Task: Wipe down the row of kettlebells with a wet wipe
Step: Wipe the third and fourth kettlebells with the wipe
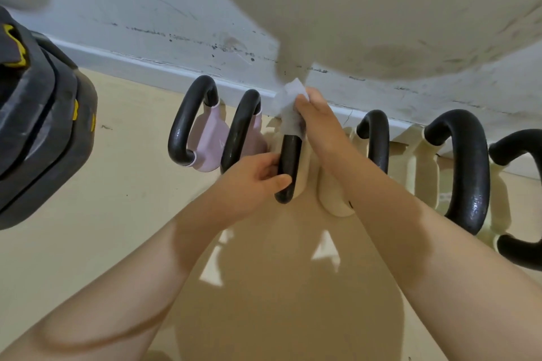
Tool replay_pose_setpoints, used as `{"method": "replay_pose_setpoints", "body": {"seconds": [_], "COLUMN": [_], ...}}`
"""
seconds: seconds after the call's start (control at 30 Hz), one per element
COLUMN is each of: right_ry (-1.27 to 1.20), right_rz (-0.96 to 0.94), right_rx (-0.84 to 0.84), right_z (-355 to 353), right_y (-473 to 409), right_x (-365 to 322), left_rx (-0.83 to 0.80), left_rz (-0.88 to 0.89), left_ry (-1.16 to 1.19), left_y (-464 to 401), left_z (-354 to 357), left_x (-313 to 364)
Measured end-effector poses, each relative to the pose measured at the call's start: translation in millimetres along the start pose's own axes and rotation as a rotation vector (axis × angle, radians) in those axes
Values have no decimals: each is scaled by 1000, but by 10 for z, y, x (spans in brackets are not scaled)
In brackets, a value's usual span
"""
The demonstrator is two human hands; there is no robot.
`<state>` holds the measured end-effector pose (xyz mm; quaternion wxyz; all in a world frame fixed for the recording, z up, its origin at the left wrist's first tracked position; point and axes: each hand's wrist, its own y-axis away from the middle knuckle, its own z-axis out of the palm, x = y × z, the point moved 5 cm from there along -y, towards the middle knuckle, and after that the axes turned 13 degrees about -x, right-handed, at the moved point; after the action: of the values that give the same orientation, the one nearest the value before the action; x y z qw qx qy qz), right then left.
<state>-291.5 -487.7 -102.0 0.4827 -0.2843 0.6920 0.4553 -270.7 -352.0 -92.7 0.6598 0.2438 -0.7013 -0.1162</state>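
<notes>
Several kettlebells with black handles stand in a row along the wall. Two on the left are pink (209,138); the others are cream (422,173). My left hand (252,179) grips the near end of the black handle (289,164) of the middle cream kettlebell. My right hand (319,123) presses a white wet wipe (289,105) around the far end of the same handle. The body of that kettlebell is mostly hidden behind my hands.
A stack of black weight plates (38,126) with yellow marks sits at the left. A scuffed white wall and baseboard (176,67) run behind the row. The floor (132,184) is beige. A blurred pale shape (381,9) hangs across the top right.
</notes>
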Motion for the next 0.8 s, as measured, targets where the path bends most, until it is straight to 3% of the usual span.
{"method": "replay_pose_setpoints", "body": {"seconds": [0.17, 0.23, 0.37, 0.5, 0.6, 0.67, 0.8], "right_ry": [-285, -267, 202, 865, 1375, 1520, 1452], "right_rz": [167, 119, -210, -311, -391, -416, -361], "right_rx": [12, 40, -42, 14, -159, -242, -115], "right_z": [-29, 1, 16, -18, 106, 66, -56], "right_y": [-86, -73, -40, -84, 35, 105, 170], "right_x": [66, -1, -194, -226, -227, -195, -234], "left_rx": [5, 6, 33, 92, 138, 157, 198], "left_rz": [52, 57, 52, 39, 9, -3, -5], "left_ry": [6, 4, 47, 27, -3, -8, 42], "left_y": [26, 16, 2, -75, -157, -170, -145], "left_z": [20, 11, 12, 2, 0, 41, 70], "left_x": [-51, -48, -24, 58, 98, 102, 103]}}
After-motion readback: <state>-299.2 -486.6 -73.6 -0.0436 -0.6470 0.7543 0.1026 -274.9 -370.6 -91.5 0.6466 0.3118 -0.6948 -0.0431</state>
